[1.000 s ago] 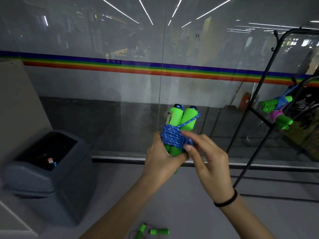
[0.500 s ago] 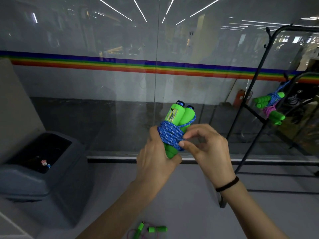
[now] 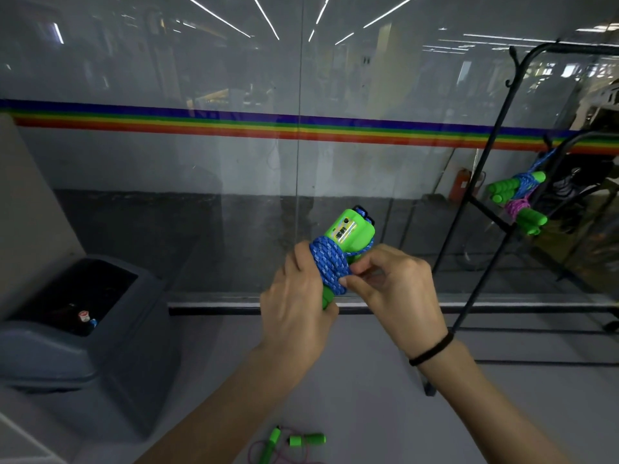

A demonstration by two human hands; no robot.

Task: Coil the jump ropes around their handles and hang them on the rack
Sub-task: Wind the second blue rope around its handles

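A blue jump rope [image 3: 330, 262] is coiled round its two green handles [image 3: 353, 231], which stand upright and side by side. My left hand [image 3: 298, 313] grips the handles from below and behind. My right hand [image 3: 392, 286] pinches the blue cord at the coil's right side with thumb and forefinger. On the black rack [image 3: 495, 182] at the right hang two coiled ropes, a blue one [image 3: 517, 189] and a pink one [image 3: 527, 214], both with green handles. A loose pink rope with green handles [image 3: 291, 443] lies on the floor below my arms.
A grey bin [image 3: 100, 336] with an open dark top stands at the left. A glass wall with a rainbow stripe [image 3: 301, 128] runs straight ahead, its black floor rail [image 3: 368, 309] behind my hands. The rack's base bars [image 3: 536, 329] lie on the floor at the right.
The bundle has tilted so that the counter face of one handle shows. My right hand has curled from lying over the coil to pinching the cord at its side.
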